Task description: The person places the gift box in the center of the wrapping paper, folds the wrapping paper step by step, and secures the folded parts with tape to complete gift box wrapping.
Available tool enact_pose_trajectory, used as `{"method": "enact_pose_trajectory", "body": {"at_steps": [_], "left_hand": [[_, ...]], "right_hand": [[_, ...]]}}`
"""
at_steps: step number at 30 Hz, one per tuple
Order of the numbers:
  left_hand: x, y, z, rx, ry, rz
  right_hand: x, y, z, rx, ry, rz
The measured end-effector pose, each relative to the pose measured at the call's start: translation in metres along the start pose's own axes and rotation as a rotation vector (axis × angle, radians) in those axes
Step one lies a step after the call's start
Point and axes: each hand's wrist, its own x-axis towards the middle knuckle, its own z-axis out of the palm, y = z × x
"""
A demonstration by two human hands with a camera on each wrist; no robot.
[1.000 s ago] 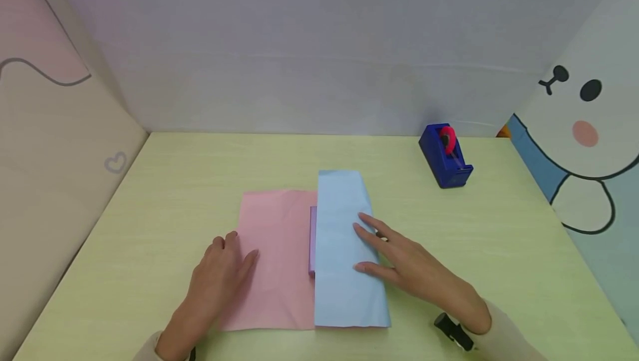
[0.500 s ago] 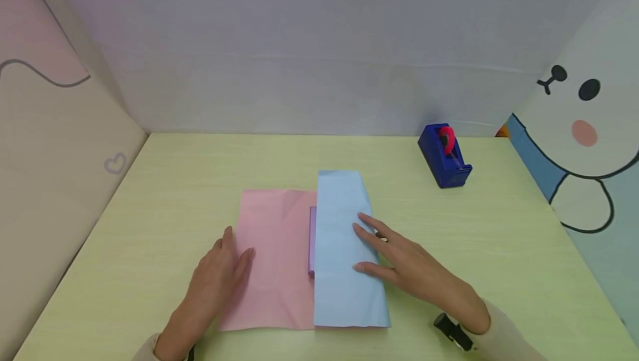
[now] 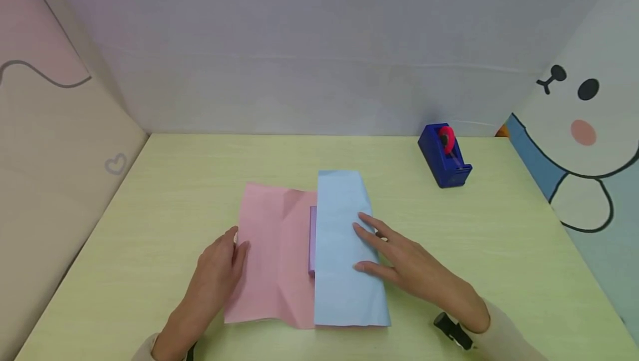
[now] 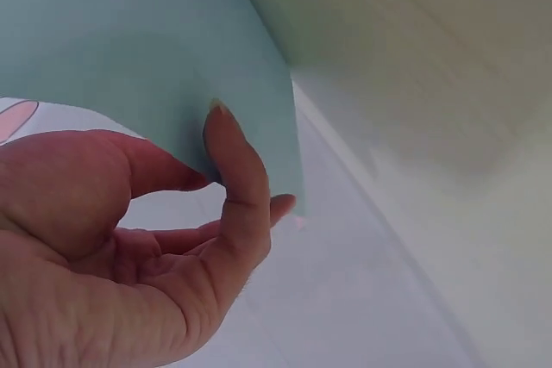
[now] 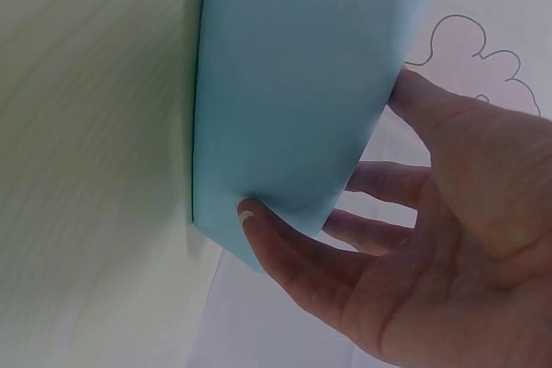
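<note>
A sheet of paper, pink on one face [image 3: 272, 250] and pale blue on the other, lies around a purple box [image 3: 312, 239]. Its right part is folded over, so a blue flap [image 3: 339, 211] covers most of the box; only a narrow purple strip shows. My left hand [image 3: 212, 272] pinches the sheet's left edge between thumb and fingers; in the left wrist view the blue underside [image 4: 129, 49] hangs lifted off the table. My right hand [image 3: 411, 269] rests on the flap's right side, fingers spread, some on top and some along the side.
A blue tape dispenser [image 3: 444, 156] with a red roll stands at the back right of the pale table [image 3: 199, 167]. Panels close off the back, left and right; the right one [image 3: 579, 128] bears a cartoon face.
My left hand has shifted slightly leftward, gripped the paper's left edge and raised it, so the pink part now bends upward. The right hand stays in place on the flap.
</note>
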Motion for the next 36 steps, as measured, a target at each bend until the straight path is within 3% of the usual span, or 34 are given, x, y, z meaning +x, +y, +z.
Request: {"method": "enact_pose_trajectory", "body": {"at_steps": [5, 18, 25, 36], "left_hand": [[0.006, 0.006, -0.003, -0.045, 0.026, 0.0], [0.016, 0.021, -0.011, -0.082, 0.098, 0.094], [0.022, 0.031, -0.018, -0.115, 0.064, 0.098], [0.03, 0.051, -0.022, -0.242, 0.016, 0.132]], "right_hand": [[0.0, 0.001, 0.0, 0.001, -0.001, -0.004], [0.0, 0.001, 0.0, 0.015, -0.01, 0.007], [0.0, 0.002, 0.0, 0.016, -0.004, 0.002], [0.0, 0.002, 0.0, 0.016, 0.0, -0.004]]}}
